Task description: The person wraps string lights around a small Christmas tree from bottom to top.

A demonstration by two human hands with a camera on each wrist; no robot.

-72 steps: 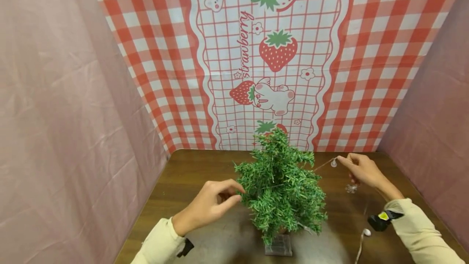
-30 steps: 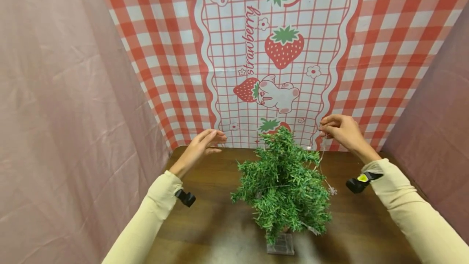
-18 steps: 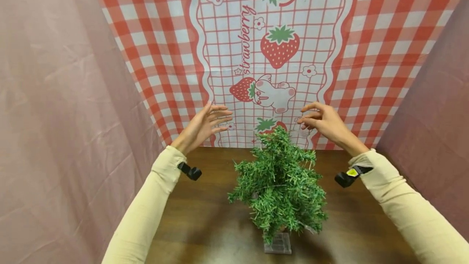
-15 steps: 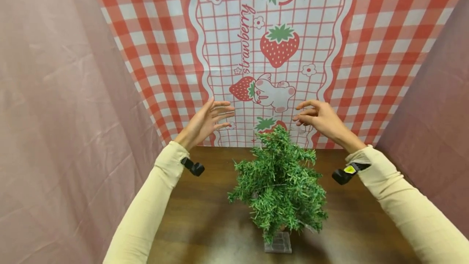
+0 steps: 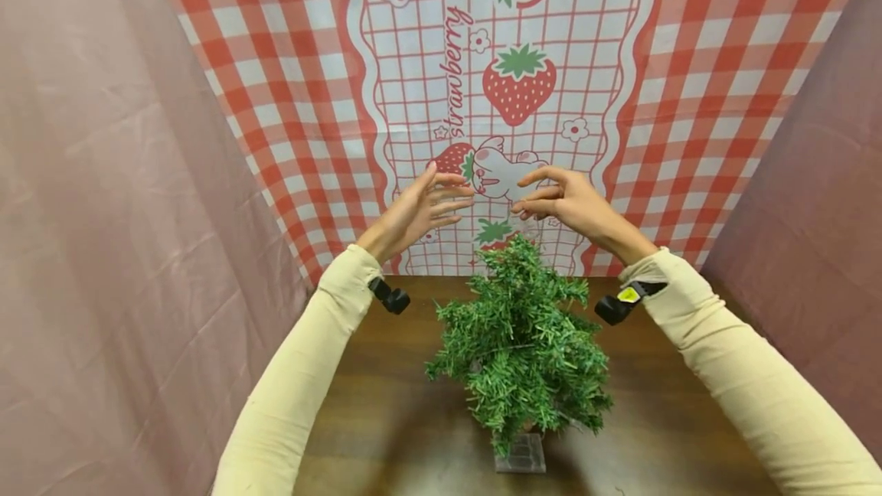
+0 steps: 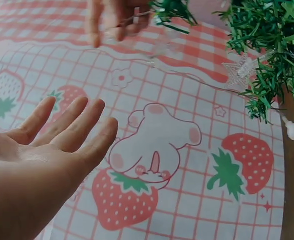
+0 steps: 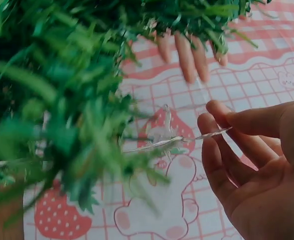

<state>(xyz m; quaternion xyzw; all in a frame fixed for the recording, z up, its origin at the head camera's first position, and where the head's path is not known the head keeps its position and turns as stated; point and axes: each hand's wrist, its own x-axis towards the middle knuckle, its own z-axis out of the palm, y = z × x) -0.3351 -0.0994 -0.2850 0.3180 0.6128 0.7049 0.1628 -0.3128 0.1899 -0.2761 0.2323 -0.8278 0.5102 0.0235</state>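
Note:
A small artificial Christmas tree [image 5: 520, 350] stands on a square grey base [image 5: 520, 456]. Behind its top, my right hand [image 5: 568, 203] pinches the wire of a string of lights [image 7: 162, 143] between thumb and fingers, as the right wrist view shows. The wire runs from those fingers toward the branches. My left hand [image 5: 422, 211] hovers behind the tree's left side, palm turned inward, fingers extended and holding nothing. In the left wrist view a clear star-shaped light [image 6: 241, 70] and a white round end [image 6: 293, 130] hang by the branches. Most of the string is hidden by the tree.
A brown wooden table [image 5: 372, 404] carries the tree. Close behind rises a red-and-white checked cloth [image 5: 703, 98] with strawberry prints. Pink curtains [image 5: 124, 213] enclose the left and right sides.
My right hand has carried the string of lights from the tree's right side up and around behind it. My left hand has risen from the left branches to behind the top; the hands are closer together.

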